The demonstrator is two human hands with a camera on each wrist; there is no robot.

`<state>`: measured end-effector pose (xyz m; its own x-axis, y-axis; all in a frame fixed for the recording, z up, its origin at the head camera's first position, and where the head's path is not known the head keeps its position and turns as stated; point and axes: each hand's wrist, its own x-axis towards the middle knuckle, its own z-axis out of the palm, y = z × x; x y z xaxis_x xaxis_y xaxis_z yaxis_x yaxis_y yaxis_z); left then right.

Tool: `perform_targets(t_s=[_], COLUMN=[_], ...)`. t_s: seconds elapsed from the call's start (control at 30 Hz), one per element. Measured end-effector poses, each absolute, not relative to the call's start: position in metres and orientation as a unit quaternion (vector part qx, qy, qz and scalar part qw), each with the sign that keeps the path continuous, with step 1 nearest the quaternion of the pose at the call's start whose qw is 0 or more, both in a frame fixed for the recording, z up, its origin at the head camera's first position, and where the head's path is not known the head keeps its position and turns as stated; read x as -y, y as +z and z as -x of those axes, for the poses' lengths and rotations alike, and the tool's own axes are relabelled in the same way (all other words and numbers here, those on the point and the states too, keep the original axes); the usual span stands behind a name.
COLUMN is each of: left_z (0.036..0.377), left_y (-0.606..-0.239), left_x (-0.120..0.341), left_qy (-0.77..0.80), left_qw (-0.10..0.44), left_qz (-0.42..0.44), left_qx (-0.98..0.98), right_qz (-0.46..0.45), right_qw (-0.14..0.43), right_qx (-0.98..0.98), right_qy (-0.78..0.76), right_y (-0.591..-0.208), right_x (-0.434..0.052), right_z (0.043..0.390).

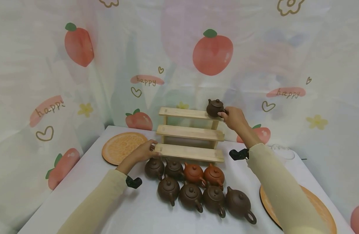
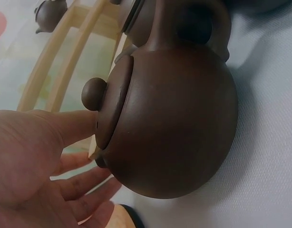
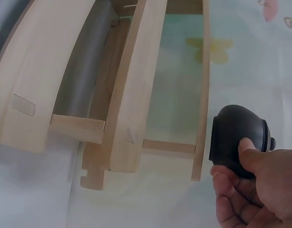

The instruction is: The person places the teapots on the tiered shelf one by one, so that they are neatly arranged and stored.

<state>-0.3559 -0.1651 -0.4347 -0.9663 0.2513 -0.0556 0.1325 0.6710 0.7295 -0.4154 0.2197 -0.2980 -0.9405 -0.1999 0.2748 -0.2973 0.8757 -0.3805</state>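
Sleeves of pale yellow reach in from the bottom of the head view, over a counter [image 1: 80, 195] with a white cloth. Eight teapots [image 1: 197, 185] stand in two rows in front of a wooden rack [image 1: 191, 136] with three steps. One dark pot [image 1: 215, 108] sits at the right end of the top step, and the right hand [image 1: 234, 117] holds it by the handle side. The left hand [image 1: 144, 151] rests on the left end of the lowest step, fingers closed around its edge. So I judge one pot is placed on the rack and eight are left on the counter. An orange mat [image 1: 121, 148] lies at the left.

From the left wrist, a brown pot [image 2: 170, 118] fills the picture, very near the left hand [image 2: 36, 161]; here the fingers look loose and apart.

From the right wrist, the right hand [image 3: 255, 185] grips the dark pot [image 3: 236, 137], thumb on top, at the end of the top step [image 3: 200, 90].
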Motion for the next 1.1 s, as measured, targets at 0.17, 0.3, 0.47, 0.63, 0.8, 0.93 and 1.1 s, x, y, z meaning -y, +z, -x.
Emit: perform_targets(t_s=[0.17, 0.3, 0.47, 0.63, 0.8, 0.93, 1.1], left_z=[0.356, 0.357, 0.356, 0.355, 0.355, 0.354, 0.354], left_y=[-0.435, -0.435, -0.433, -0.433, -0.433, -0.434, -0.434], left_x=[0.166, 0.165, 0.165, 0.165, 0.163, 0.163, 0.165], left_qy=[0.388, 0.384, 0.382, 0.386, 0.385, 0.385, 0.383], left_qw=[0.073, 0.072, 0.075, 0.079, 0.081, 0.08, 0.075], left_qz=[-0.107, -0.106, -0.102, -0.102, -0.103, -0.107, -0.11], left_qx=[-0.912, -0.914, -0.915, -0.914, -0.913, -0.913, -0.914], right_qz=[-0.126, -0.124, -0.125, -0.127, -0.128, -0.126, -0.127], right_qw=[0.102, 0.095, 0.091, 0.087, 0.082, 0.078, 0.077], right_qx=[0.965, 0.965, 0.964, 0.965, 0.965, 0.967, 0.969], right_qy=[0.206, 0.213, 0.215, 0.213, 0.215, 0.209, 0.195], right_y=[-0.298, -0.298, -0.297, -0.298, -0.299, -0.299, -0.296], right_x=[-0.219, -0.219, -0.218, -0.219, -0.223, -0.228, -0.237], right_z=[0.418, 0.419, 0.42, 0.421, 0.419, 0.416, 0.407])
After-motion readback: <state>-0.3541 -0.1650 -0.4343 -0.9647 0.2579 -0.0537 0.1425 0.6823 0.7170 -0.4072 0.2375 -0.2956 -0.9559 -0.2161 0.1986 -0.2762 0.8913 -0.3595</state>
